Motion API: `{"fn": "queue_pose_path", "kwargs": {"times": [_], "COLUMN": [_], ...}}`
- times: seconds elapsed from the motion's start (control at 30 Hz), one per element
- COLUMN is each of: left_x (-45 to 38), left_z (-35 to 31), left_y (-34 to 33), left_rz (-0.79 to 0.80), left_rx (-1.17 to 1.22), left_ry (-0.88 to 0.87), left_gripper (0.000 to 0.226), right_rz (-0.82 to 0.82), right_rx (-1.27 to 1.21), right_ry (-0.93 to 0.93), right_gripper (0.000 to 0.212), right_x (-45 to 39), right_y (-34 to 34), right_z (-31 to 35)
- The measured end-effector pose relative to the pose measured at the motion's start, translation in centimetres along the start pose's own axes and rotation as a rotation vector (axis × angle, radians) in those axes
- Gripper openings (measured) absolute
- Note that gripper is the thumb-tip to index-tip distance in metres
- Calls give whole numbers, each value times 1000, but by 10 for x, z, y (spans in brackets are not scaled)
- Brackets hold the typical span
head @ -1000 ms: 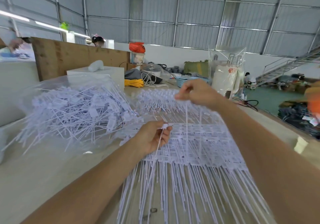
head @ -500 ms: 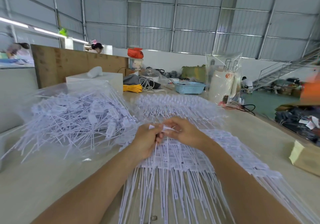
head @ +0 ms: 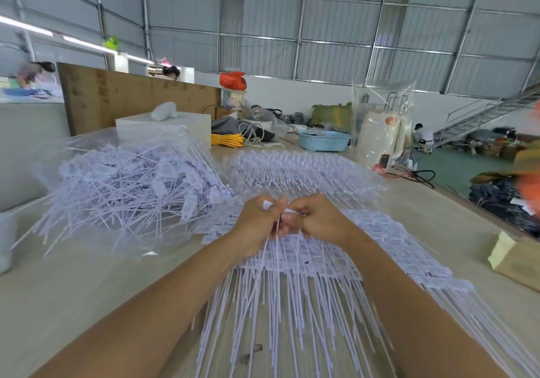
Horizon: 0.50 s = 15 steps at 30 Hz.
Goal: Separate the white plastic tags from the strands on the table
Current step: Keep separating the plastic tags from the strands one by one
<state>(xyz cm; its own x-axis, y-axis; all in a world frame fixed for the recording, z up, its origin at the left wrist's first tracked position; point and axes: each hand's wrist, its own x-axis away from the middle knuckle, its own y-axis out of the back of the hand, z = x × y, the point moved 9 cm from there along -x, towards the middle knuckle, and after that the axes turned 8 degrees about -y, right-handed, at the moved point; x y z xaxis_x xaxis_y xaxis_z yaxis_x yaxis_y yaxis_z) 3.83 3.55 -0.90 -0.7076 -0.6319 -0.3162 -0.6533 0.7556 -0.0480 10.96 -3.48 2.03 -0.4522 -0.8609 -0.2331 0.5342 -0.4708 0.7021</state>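
Tags sheet [head: 336, 249]: white plastic tags joined in rows, lying on the table [head: 73, 304], centre near; strands run toward the viewer.
Loose pile [head: 128, 184]: separated tags, left far, in a clear plastic bag.
Blue basket [head: 323, 140]: far centre; contents unclear.
Left hand [head: 257, 222]: fingers pinch one tag with its strand.
Right hand [head: 318, 219]: fingers pinch beside it, touching.
Technique: grip close to the joint, twist apart, keep neighbouring strands flat.

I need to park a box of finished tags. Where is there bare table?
Bare table lies near left, between the left forearm and the loose tag pile. A narrower strip runs right of the tag sheets, before the cardboard box. The far end is cluttered.
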Motion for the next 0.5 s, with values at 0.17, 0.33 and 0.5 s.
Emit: {"fn": "queue_pose_path", "kwargs": {"times": [0.17,0.33,0.5], "left_x": [-4,-5,-9], "left_z": [-5,3,-1], "left_y": [6,27,23], "left_rz": [-10,-14,-12], "left_rx": [-33,161,459], "left_ry": [92,261,224], "left_gripper": [22,23,22], "right_rz": [-191,-614,-570], "right_rx": [278,284,-405], "right_ry": [98,-13,-6], "right_gripper": [8,21,29], "right_x": [0,14,27], "right_y": [10,89,115], "right_z": [17,-7,-26]}}
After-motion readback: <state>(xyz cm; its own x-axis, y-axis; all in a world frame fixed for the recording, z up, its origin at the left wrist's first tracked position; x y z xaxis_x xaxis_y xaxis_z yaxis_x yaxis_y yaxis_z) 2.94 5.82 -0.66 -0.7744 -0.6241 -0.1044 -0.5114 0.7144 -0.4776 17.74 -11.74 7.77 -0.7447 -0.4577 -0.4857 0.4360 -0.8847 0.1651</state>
